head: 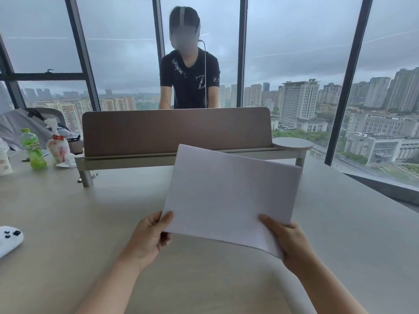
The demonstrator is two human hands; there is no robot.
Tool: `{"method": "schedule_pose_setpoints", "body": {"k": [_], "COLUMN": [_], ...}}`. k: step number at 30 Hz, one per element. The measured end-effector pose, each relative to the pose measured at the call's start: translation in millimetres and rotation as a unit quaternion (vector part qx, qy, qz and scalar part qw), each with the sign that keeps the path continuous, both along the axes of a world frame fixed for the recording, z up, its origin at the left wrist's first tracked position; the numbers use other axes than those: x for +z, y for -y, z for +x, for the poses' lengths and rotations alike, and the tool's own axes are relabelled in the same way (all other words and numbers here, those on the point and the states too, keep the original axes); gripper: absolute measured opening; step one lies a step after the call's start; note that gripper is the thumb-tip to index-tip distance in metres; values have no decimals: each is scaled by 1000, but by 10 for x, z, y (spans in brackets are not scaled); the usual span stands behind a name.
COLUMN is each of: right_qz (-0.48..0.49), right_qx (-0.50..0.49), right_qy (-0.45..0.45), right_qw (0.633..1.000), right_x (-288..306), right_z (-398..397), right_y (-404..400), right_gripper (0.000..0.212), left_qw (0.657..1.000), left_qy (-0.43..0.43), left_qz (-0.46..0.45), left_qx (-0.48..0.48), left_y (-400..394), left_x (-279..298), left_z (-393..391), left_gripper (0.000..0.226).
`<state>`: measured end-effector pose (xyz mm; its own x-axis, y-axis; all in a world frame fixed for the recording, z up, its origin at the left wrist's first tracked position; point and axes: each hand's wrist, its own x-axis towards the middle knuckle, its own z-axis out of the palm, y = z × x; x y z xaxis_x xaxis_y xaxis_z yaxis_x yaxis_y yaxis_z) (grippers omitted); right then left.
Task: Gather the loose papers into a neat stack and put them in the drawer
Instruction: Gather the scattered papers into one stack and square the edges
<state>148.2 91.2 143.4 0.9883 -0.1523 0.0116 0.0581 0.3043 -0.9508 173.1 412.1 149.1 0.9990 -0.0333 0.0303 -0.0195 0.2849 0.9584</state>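
Note:
A stack of white papers (231,193) is lifted above the desk (68,211), tilted toward me with its sheets lined up. My left hand (150,236) pinches the stack's near left corner, thumb on top. My right hand (289,241) grips the near right corner, thumb across the top sheet. No drawer is in view.
A brown divider screen (176,130) on a raised shelf crosses the desk behind the papers, with a person standing beyond it. A green bottle (34,148), a plastic snack bag (59,148) and a cup (4,162) stand at the far left. A white controller (9,240) lies at the left edge.

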Motion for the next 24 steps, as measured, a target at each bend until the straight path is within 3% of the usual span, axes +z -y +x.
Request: {"method": "schedule_pose_setpoints", "body": {"k": [3, 6, 8, 10, 12, 14, 17, 21, 24], "right_qz": [-18, -17, -33, -54, -70, -75, -77, -30, -4], "right_qx": [-2, 7, 15, 25, 34, 40, 53, 51, 39], "right_qy": [0, 12, 23, 33, 42, 50, 52, 39, 36], "right_qw": [1000, 1000, 999, 998, 996, 995, 994, 997, 999], "right_x": [19, 48, 45, 36, 50, 80, 115, 106, 99], "right_z": [-30, -78, -95, -103, -112, -124, -148, -178, -159], "right_y": [58, 158, 221, 236, 217, 190, 155, 131, 142], "right_gripper": [56, 49, 59, 76, 78, 77, 69, 34, 29], "left_qw": [998, 988, 976, 967, 964, 977, 995, 995, 995], "left_qy": [12, 0, -2, 10, 34, 41, 12, 6, -1], "left_qz": [62, 125, 179, 222, 249, 202, 72, 76, 64], "left_qx": [-22, -86, -126, -126, -84, -60, -62, -66, -82], "left_y": [-81, -94, -59, -1, 49, 68, 102, 141, 105], "left_x": [28, 192, 329, 448, 544, 584, 623, 673, 590], "left_z": [-33, -111, -152, -154, -136, -97, -104, -148, -169], "left_gripper": [72, 59, 51, 39, 38, 51, 43, 36, 40]}}
